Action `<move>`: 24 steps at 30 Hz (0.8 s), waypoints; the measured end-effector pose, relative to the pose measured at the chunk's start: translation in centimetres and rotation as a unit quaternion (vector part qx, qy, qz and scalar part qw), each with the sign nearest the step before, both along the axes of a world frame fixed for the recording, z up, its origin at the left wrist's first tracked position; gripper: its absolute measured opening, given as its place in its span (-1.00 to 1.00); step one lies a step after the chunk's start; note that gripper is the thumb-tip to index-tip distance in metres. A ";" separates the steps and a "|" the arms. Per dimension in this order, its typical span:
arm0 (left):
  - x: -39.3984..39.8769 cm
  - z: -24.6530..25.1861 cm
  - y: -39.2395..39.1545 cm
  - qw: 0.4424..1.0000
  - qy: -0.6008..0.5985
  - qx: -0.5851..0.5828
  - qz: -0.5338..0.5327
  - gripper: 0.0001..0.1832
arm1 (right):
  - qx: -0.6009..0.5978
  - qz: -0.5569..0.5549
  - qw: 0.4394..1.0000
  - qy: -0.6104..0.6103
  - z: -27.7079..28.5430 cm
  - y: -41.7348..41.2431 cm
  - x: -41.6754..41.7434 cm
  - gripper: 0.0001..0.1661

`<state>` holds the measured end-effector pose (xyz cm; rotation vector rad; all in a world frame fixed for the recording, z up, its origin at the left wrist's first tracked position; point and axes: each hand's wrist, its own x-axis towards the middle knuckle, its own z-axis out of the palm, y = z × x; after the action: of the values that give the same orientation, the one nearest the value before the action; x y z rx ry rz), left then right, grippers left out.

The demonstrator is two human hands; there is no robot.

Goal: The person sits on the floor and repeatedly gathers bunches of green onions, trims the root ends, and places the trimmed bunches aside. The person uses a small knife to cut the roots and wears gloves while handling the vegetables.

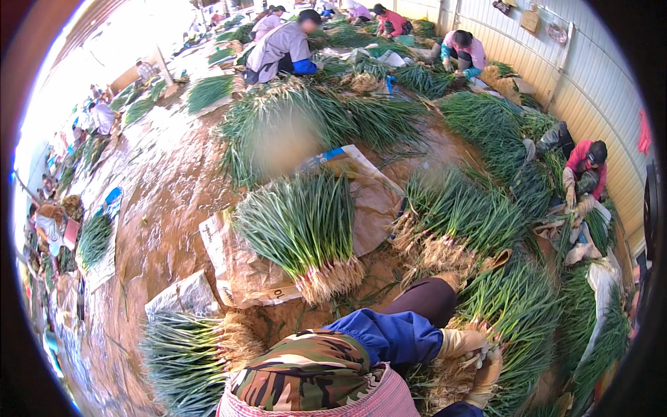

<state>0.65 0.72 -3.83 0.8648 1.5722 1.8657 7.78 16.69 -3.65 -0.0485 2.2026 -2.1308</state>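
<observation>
My left hand (462, 344), in a cream glove below a blue sleeve, reaches across at the lower right. My right hand (487, 376), gloved alike, meets it with fingers bent inward. Whatever may be between the fingertips is too small to make out. Both are over the pale roots of spring onions (451, 378), beside a pile of long green spring onions (513, 307). A neat bundle of spring onions (307, 224) lies ahead on a printed paper sack (250, 266), roots towards me. Another bundle (190, 354) is at my left, roots pointing right.
A loose heap of spring onions (432, 208) lies ahead to the right, a larger heap (312, 114) farther off. Wet brown floor (161, 208) stretches left. A co-worker in red (589, 164) sits by the corrugated wall (589, 78); another in grey (281, 49) crouches at the back.
</observation>
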 end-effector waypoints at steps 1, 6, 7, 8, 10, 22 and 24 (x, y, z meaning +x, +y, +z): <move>0.0 0.0 0.0 1.000 -0.010 0.005 -0.004 -0.70 | 0.214 -0.053 0.974 0.042 -0.5 0.3 0.2 -0.63; 0.3 -0.4 0.6 1.000 -0.006 0.014 -0.026 -0.66 | 0.334 -0.058 0.939 0.057 -0.8 0.3 1.2 -0.68; 0.4 -0.5 0.7 0.999 0.015 0.018 -0.034 -0.66 | 0.350 -0.041 0.933 0.070 -0.9 0.0 1.5 -0.69; 0.2 -0.6 0.7 0.997 0.055 0.025 -0.038 -0.65 | 0.367 -0.020 0.926 0.086 -1.0 -0.5 1.8 -0.69; -0.8 -0.8 -0.3 0.953 0.295 0.068 -0.026 -0.63 | 0.405 0.055 0.903 0.132 -1.2 -2.0 2.8 -0.70; -1.9 6.6 -1.0 0.925 -0.377 0.030 0.047 -0.80 | 0.040 -0.348 0.926 -0.140 3.5 4.2 0.9 -0.79; -2.1 5.1 -0.1 0.919 -0.381 0.058 0.082 -0.80 | 0.082 -0.363 0.928 0.018 0.8 5.4 -1.0 -0.80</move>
<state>-1.42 0.59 1.29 -0.0037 1.0612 2.0665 6.78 22.05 -2.88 0.8740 2.7005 -2.2167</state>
